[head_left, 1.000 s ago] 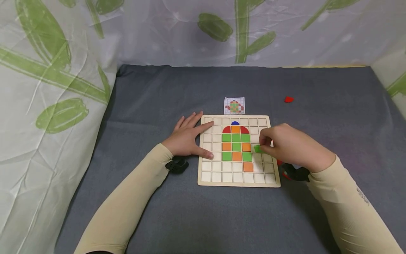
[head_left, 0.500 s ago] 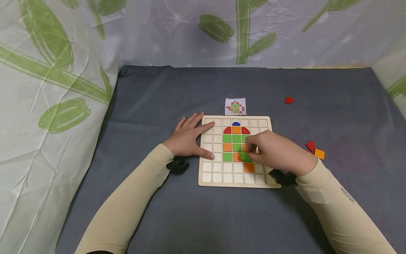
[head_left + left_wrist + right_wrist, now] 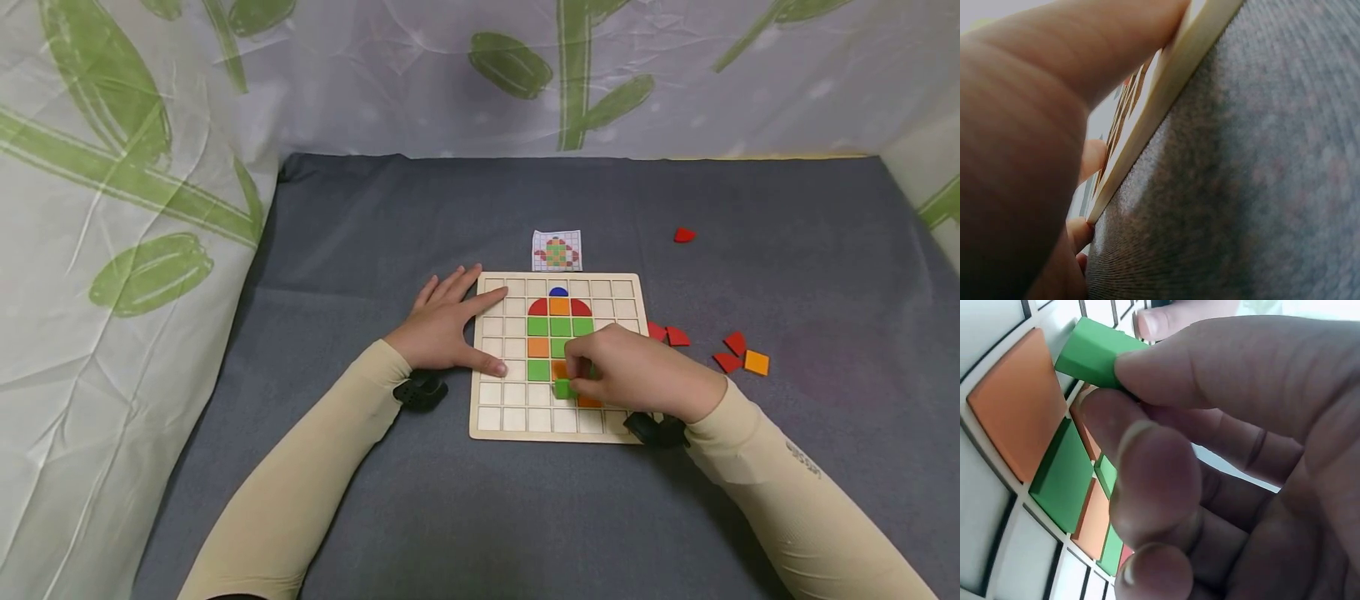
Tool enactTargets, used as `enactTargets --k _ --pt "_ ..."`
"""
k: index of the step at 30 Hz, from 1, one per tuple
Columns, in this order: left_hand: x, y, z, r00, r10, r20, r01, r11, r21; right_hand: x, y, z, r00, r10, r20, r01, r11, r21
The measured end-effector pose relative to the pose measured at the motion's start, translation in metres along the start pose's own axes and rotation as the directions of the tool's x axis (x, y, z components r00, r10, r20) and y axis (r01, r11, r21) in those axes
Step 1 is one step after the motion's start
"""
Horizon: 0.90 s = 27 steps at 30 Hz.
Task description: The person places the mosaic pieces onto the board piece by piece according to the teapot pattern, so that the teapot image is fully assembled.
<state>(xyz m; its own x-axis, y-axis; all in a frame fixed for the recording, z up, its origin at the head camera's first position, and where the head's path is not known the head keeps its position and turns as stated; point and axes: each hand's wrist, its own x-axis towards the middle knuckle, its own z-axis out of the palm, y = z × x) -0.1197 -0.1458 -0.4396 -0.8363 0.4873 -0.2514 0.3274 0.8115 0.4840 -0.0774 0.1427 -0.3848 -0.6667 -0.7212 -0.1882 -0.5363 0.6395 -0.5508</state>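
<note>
My right hand (image 3: 637, 367) pinches a green square tile (image 3: 564, 389) between thumb and index finger, over the lower middle of a wooden grid board (image 3: 495, 423). In the right wrist view the green tile is tilted, beside a seated orange tile (image 3: 1019, 406). Fingers spread, my left hand (image 3: 442, 325) rests on the board's left edge, its thumb and index finger lying over the squares. Green, orange and red tiles and a blue half-round tile (image 3: 558, 292) sit in the grid's middle columns. My right hand hides some of them.
Behind the board lies a small printed pattern card (image 3: 557, 251). To the right are several red tiles (image 3: 735, 342) and an orange tile (image 3: 756, 362); another red tile (image 3: 684, 235) lies farther back. A dark grey cloth (image 3: 450, 517) covers the table.
My right hand has moved left and toward the front across the board, carrying the green tile. Red and orange tiles to the right have come into view. The left hand has stayed in place.
</note>
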Motion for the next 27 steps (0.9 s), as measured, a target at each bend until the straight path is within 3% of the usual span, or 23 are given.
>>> enactTargets --k 15,27 --pt "0.0005 -0.0018 0.0014 1.000 0.007 -0.005 -0.007 1.000 -0.003 0.0029 0.0004 0.0057 0.998 0.022 0.063 -0.023 1.000 0.008" --pt "0.0006 -0.0031 0.0023 1.000 0.009 -0.008 -0.009 1.000 -0.006 0.0046 0.0011 0.0085 0.998 0.019 0.060 -0.019 1.000 0.012"
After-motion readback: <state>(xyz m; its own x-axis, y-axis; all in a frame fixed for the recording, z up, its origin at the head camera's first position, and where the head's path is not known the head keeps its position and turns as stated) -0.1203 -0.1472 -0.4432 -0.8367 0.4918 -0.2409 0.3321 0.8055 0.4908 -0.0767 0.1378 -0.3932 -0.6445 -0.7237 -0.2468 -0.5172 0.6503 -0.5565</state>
